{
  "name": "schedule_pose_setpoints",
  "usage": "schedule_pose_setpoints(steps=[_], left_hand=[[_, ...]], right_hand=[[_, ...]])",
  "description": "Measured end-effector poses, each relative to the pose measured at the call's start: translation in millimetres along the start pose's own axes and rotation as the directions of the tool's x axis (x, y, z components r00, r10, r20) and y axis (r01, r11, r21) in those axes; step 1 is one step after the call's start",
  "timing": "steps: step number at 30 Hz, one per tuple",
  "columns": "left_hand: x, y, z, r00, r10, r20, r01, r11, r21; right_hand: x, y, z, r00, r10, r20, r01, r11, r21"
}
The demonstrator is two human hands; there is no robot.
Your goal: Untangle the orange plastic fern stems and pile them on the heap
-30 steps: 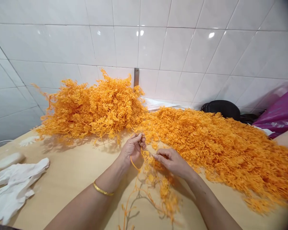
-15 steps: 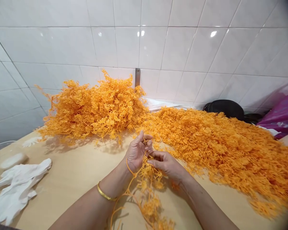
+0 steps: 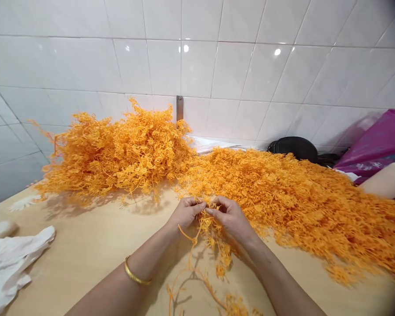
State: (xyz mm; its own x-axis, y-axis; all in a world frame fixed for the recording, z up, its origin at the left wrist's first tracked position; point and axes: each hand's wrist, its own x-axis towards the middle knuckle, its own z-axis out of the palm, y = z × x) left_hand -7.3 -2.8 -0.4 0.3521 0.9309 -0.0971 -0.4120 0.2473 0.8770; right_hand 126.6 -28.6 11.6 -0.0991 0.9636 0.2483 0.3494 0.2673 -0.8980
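Orange sprig (image 3: 224, 258), front-right of tall heap (image 3: 128, 151), is pinched by left hand (image 3: 185, 215) and right hand (image 3: 232, 219) and may snap if tugged hard.

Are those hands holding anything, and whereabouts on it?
Yes: the left hand and right hand pinch an orange sprig near its upper end, with the rest trailing below. The exact pinch spots are hidden.

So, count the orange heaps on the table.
2: a tall heap at the left and a low heap running to the right edge; they meet near the middle. The sprig in front isn't counted. Anything behind the heaps is hidden.
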Motion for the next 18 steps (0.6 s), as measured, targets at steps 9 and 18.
schedule_pose_setpoints(steps=[9,18], left_hand=[[1,-12,2.8,0.994,-0.085,0.068,0.087,0.996,-0.031],[5,-6,-0.6,0.994,-0.084,-0.072,0.094,0.985,0.147]], right_hand=[[10,10,-5,0.946,0.131,-0.295,-0.041,0.955,0.292],[11,-1,-22,0.903,0.161,-0.397,-0.033,0.950,0.310]])
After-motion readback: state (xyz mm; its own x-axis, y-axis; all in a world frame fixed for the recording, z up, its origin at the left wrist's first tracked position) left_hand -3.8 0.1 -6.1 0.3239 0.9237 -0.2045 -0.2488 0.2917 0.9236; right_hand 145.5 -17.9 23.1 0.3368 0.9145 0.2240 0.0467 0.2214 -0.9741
